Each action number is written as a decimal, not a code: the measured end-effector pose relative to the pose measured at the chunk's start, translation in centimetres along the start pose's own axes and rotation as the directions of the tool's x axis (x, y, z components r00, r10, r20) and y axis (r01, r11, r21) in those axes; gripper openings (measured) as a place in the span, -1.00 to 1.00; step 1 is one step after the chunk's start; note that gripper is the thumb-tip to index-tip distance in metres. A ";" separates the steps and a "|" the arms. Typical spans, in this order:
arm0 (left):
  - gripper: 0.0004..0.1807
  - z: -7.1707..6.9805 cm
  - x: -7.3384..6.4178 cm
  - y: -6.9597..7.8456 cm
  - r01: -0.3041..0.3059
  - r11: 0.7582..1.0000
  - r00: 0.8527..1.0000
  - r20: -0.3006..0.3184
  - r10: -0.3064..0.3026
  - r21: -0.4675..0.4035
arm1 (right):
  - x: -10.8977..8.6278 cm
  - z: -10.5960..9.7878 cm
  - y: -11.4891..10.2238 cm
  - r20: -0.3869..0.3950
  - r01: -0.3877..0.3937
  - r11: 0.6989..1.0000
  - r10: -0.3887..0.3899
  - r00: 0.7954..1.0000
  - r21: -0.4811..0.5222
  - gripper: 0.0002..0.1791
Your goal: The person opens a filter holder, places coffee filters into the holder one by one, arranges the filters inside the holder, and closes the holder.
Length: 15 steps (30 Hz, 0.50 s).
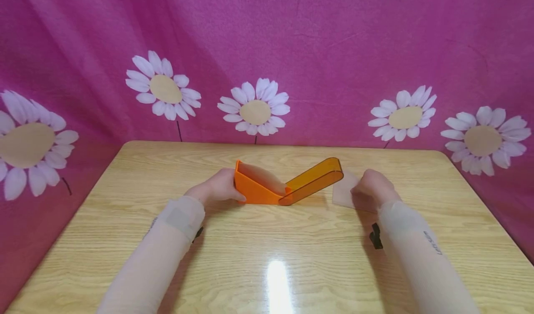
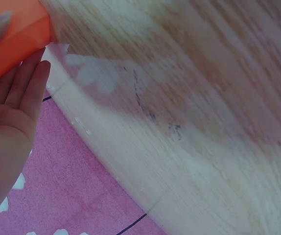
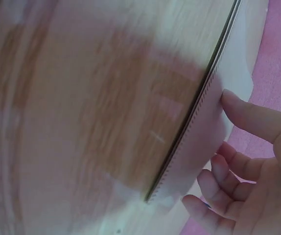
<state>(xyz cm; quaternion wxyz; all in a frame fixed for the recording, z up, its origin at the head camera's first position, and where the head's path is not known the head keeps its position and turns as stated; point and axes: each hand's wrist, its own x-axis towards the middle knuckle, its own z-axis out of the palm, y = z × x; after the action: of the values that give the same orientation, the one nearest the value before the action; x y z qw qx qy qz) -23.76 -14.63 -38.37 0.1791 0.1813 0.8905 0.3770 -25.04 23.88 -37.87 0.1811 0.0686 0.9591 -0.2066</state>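
An orange hinged case (image 1: 267,186) stands open in a V at the middle of the wooden table (image 1: 267,263), its translucent lid (image 1: 314,177) leaning to the right. My left hand (image 1: 217,186) grips the case's left end. In the left wrist view the thumb lies over the orange case (image 2: 13,44) and the fingers (image 2: 30,83) lie straight against its side. To the right of the case, a thin pale beige sheet (image 1: 343,190) lies on the table under my right hand (image 1: 373,186). The right wrist view shows the thumb (image 3: 248,110) pressing on the sheet (image 3: 238,58), with the fingers (image 3: 219,171) curled at its edge.
A pink cloth printed with white daisies (image 1: 255,110) hangs behind the table and drapes down both sides. The table's far edge runs just behind the case. A bright glare spot (image 1: 277,281) lies on the near part of the tabletop.
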 end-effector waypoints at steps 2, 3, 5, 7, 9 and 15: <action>-0.57 0.0 0.0 0.0 -0.002 1.000 1.000 0.000 0.002 0.000 | 0.2 0.0 0.1 0.004 -0.002 1.000 0.002 1.000 0.006 -0.59; -0.57 0.0 0.0 0.0 -0.001 1.000 1.000 -0.002 0.001 0.003 | 0.2 0.0 0.2 0.006 -0.002 1.000 0.002 1.000 0.012 -0.59; -0.58 0.0 0.0 0.0 0.001 1.000 1.000 0.000 -0.001 0.001 | 0.2 0.0 0.2 0.005 -0.004 1.000 0.004 1.000 0.028 -0.59; -0.58 0.0 0.0 0.1 0.014 1.000 1.000 0.003 -0.014 -0.005 | 0.2 0.0 0.2 -0.002 -0.004 1.000 0.004 1.000 0.030 -0.59; -0.59 -0.1 0.0 0.1 0.019 1.000 1.000 0.003 -0.019 0.007 | 0.2 0.1 0.1 -0.016 0.000 1.000 0.000 1.000 0.021 -0.58; -0.58 -0.2 0.0 0.3 0.028 0.999 1.000 0.004 -0.028 0.024 | 0.2 0.2 -0.3 -0.077 -0.001 0.999 -0.002 0.997 -0.039 -0.62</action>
<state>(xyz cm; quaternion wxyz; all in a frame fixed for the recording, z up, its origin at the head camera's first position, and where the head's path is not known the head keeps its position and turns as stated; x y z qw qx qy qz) -23.80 -14.55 -38.05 0.1842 0.1718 0.8970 0.3632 -25.26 23.58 -37.99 0.1453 0.0727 0.9692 -0.1849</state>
